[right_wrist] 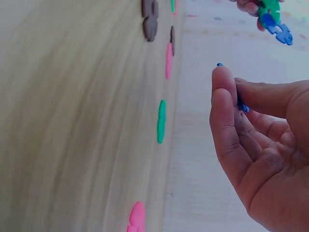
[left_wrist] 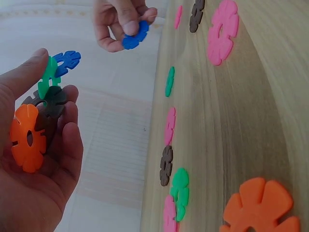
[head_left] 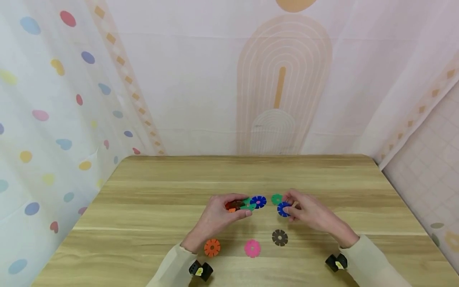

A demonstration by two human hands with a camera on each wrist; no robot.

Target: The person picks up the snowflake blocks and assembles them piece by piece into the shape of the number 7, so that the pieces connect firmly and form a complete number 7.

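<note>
Left hand (head_left: 218, 217) is curled around a joined cluster of discs (left_wrist: 41, 111), orange, brown, green and blue, held above the wooden table (head_left: 150, 199). Just to its right, a single blue disc (head_left: 283, 209) is pinched by the right hand (head_left: 308, 215). Beyond both hands, a green disc (head_left: 276, 199) is lying flat.

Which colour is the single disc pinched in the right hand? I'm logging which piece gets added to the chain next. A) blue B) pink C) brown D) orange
A: the right hand pinches a blue disc between thumb and fingers, while the pink disc, orange disc and brown disc lie loose on the table.
</note>
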